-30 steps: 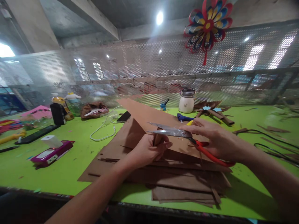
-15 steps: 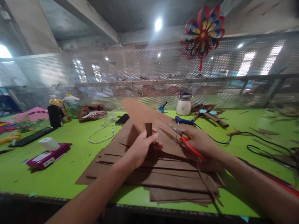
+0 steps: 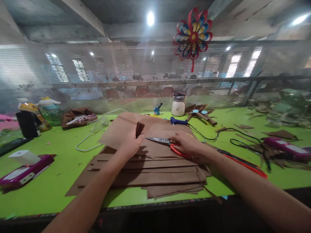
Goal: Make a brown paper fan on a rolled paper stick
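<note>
1. A magenta, flat plastic device (image 3: 23, 170) with a white block on it is seen on the bright green tabletop (image 3: 60, 155), well to the left of the stack of brown paper sheets (image 3: 145, 171).
2. A white cable (image 3: 89, 139) is looped on the tabletop just beside the stack's left far corner.
3. The stack of brown paper sheets is laid flat near the front edge of the tabletop, with slits visible along its left side.
4. The left hand (image 3: 130, 145) is closed over the far left part of the stack, and a small folded bundle of dark brown paper strips (image 3: 139, 128) is pinched upright between its fingers.
5. The right hand (image 3: 188, 144) is rested on the far right part of the stack, curled around the handles of the red-handled steel scissors (image 3: 167, 144). The blades are pointed left toward the left hand and appear nearly shut.
6. A cream-coloured jar with a dark lid (image 3: 178, 104) is placed beyond the stack, close to the perforated metal screen (image 3: 121, 74).
7. A black cable (image 3: 240, 142) is strewn to the right of the stack.
</note>
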{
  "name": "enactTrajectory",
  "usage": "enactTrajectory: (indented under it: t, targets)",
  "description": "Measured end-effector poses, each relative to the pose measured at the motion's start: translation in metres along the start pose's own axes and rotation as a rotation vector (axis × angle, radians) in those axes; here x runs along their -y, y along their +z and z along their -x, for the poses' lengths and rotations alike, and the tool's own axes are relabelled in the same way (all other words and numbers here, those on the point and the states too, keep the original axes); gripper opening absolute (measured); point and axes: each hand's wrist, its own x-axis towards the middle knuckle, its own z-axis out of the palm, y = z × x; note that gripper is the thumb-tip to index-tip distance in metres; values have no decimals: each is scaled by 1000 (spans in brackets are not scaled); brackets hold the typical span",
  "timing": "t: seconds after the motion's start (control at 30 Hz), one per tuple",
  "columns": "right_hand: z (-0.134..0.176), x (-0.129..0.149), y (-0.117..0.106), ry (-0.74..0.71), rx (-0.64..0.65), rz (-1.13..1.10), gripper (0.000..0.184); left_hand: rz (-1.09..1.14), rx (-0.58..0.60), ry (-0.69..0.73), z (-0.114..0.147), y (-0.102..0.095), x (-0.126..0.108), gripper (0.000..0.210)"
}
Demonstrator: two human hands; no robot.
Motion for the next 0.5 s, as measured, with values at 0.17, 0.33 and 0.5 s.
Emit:
enactTrajectory:
  t: [0.17,0.33,0.5]
  targets:
    - [-9,-13,6,-73,-89,-58,34,-527,192,-3,-11,-4,17,35]
    - [-13,-22,14,-41,-84,-140,31,-755,286,-51,-18,-3,29,36]
    - [-9,-24,13,-20,-67,-162,31,-830,87,-157,-27,-33,41,43]
